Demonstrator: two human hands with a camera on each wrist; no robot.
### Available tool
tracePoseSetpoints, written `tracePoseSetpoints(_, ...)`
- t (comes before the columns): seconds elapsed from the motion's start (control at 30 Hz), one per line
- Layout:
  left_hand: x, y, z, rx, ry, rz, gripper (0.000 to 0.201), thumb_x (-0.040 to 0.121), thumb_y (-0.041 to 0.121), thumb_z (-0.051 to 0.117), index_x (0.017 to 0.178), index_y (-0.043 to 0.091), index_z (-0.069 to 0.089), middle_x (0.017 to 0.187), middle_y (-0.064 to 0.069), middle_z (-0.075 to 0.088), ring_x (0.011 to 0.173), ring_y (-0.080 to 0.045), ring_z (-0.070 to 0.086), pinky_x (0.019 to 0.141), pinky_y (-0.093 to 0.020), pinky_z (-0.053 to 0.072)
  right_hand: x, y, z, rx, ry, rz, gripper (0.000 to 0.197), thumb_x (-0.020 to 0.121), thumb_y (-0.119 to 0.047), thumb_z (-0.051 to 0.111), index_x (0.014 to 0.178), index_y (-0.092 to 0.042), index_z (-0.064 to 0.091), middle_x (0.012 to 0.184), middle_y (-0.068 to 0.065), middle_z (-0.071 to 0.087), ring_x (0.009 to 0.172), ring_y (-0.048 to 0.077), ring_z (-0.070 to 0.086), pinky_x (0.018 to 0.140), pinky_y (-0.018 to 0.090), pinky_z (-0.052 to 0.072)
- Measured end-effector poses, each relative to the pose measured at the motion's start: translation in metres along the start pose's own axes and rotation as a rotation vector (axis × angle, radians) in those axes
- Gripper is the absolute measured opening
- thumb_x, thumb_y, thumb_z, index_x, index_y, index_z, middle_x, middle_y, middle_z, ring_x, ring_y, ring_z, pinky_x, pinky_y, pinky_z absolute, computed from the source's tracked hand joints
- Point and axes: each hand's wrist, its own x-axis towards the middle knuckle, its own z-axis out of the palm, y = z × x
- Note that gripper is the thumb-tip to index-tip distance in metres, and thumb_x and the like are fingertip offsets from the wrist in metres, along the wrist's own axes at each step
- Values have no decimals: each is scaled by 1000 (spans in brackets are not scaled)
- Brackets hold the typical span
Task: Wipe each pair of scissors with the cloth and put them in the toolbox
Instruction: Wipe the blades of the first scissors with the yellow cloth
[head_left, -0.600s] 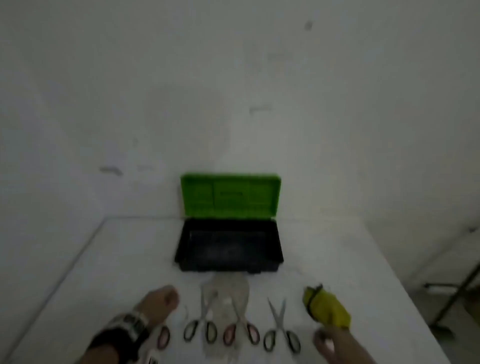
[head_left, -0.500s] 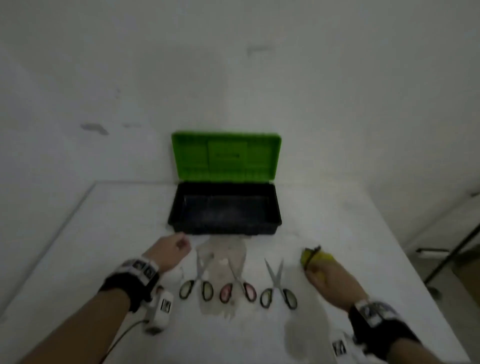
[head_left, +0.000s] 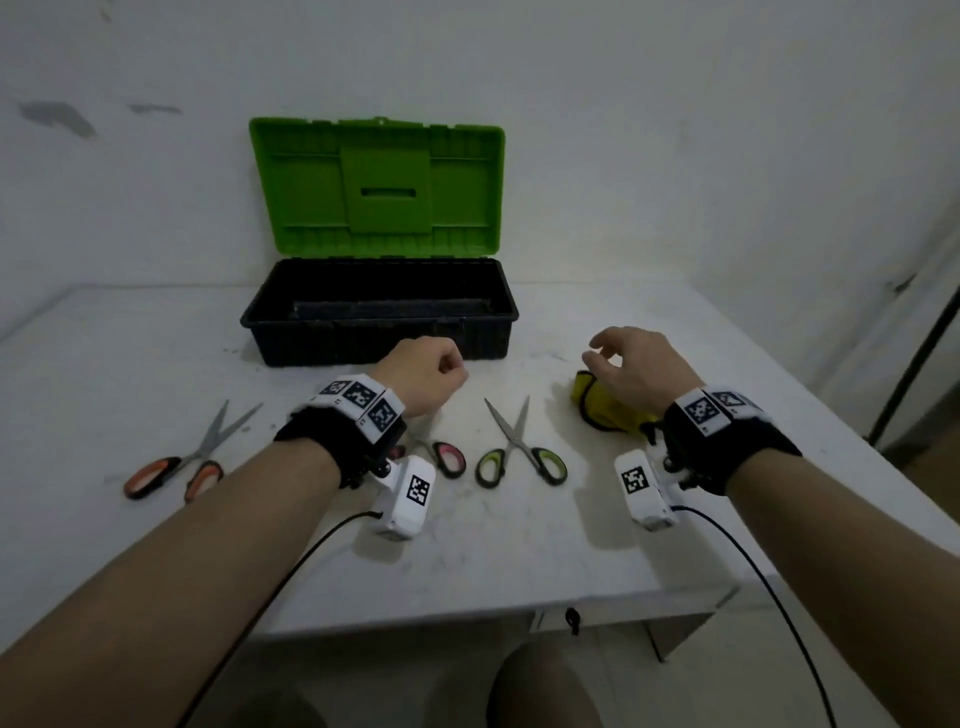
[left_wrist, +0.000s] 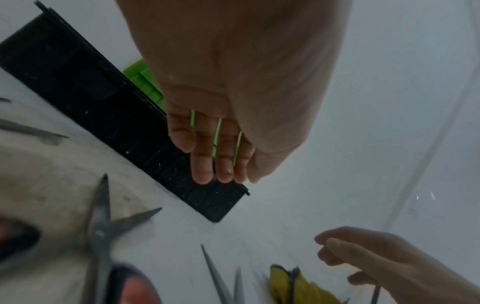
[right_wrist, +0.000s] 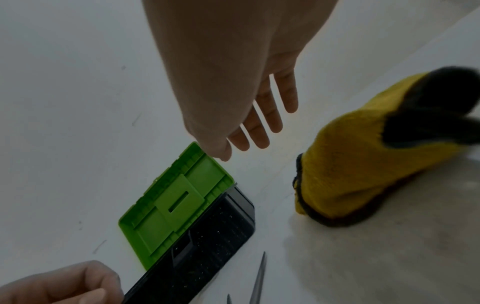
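A: Orange-handled scissors (head_left: 174, 465) lie left of the toolbox (head_left: 379, 312); left hand (head_left: 421, 376) curled over the pink pair (head_left: 447, 457), holding nothing.

B: Green pair (head_left: 519, 452) next, right hand (head_left: 636, 369) loose above the yellow cloth (head_left: 605, 410). I'd say nothing's wiped yet; it should grab the cloth first. White table (head_left: 493, 561), bare wall (head_left: 675, 130).

A scuffed white plaster wall (head_left: 675, 130) is seen beyond a white rectangular table (head_left: 519, 561); at far right, a dark slanted metal pole (head_left: 914, 358) is dimly lit.

The left hand (head_left: 423, 375) hides most of the pink-handled scissors (head_left: 448, 457); the right hand (head_left: 641, 366) partly covers the yellow cloth (head_left: 605, 410).
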Motion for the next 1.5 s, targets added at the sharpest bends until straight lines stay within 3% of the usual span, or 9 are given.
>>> tracePoseSetpoints(0.27, -55, 39, 42, 112, -41, -106, 23, 96, 34, 56, 103, 15, 65, 103, -2, 66, 93, -21, 63, 86, -35, 53, -60, 12, 9, 0, -43, 82, 47, 91, -37, 56, 134, -20, 51, 130, 10, 55, 116, 31, 54, 96, 42, 46)
tracePoseSetpoints(0.47, -38, 55, 57, 257, -130, -153, 36, 92, 39, 61, 109, 8, 66, 110, -8, 66, 99, -27, 64, 82, -34, 51, -40, 24, 16, -101, -76, 83, 56, 90, -35, 58, 143, -25, 40, 140, 10, 47, 125, 32, 45, 100, 44, 43)
tracePoseSetpoints(0.57, -30, 52, 66, 312, -182, -168, 36, 82, 44, 68, 101, 13, 66, 101, -5, 67, 89, -26, 65, 76, -34, 54, -27, 27, 23, -243, -141, 88, 60, 89, -39, 59, 144, -30, 36, 136, 8, 49, 124, 33, 44, 97, 43, 42)
tracePoseSetpoints(0.7, -24, 46, 72, 343, -216, -187, 27, 77, 40, 73, 78, 14, 66, 82, -2, 67, 74, -23, 66, 71, -34, 57, -17, 33, 31, -313, -105, 65, 53, 89, -36, 58, 140, -32, 44, 129, 7, 50, 119, 33, 44, 94, 42, 40)
tracePoseSetpoints(0.9, -23, 45, 75, 344, -244, -169, 20, 80, 34, 63, 90, 18, 67, 90, -2, 67, 81, -24, 66, 77, -40, 59, -13, 34, 35, -319, -43, 38, 32, 94, -32, 49, 124, -31, 59, 119, 6, 55, 114, 32, 45, 94, 43, 37)
tracePoseSetpoints(1.07, -26, 40, 79, 285, -193, -174, 25, 84, 40, 56, 77, 17, 63, 76, -1, 62, 68, -22, 62, 57, -29, 46, -17, 39, 27, -201, 95, 51, 27, 95, -36, 49, 112, -24, 68, 112, 8, 59, 109, 32, 49, 87, 41, 38)
tracePoseSetpoints(1.23, -25, 44, 73, 69, -118, -186, 21, 94, 33, 52, 93, 14, 60, 95, -5, 67, 83, -23, 64, 66, -33, 48, -26, 32, 14, 175, 326, -19, 16, 99, -24, 44, 89, -14, 50, 81, 9, 58, 79, 35, 56, 64, 36, 40)
tracePoseSetpoints(1.33, -31, 36, 69, -167, -69, -219, 17, 94, 32, 50, 96, 16, 57, 83, -2, 69, 80, -24, 68, 68, -34, 50, -33, 17, -1, 408, 372, -15, 17, 102, -24, 40, 95, -11, 50, 76, 10, 58, 67, 27, 53, 57, 33, 38)
tracePoseSetpoints(1.5, -56, 20, 64, -563, 84, -246, 5, 91, 20, 49, 88, 17, 50, 68, -1, 52, 55, -18, 48, 55, -30, 38, -49, -13, -17, 735, 250, 11, 19, 99, -30, 42, 102, -13, 51, 90, 6, 60, 63, 9, 64, 57, 32, 58)
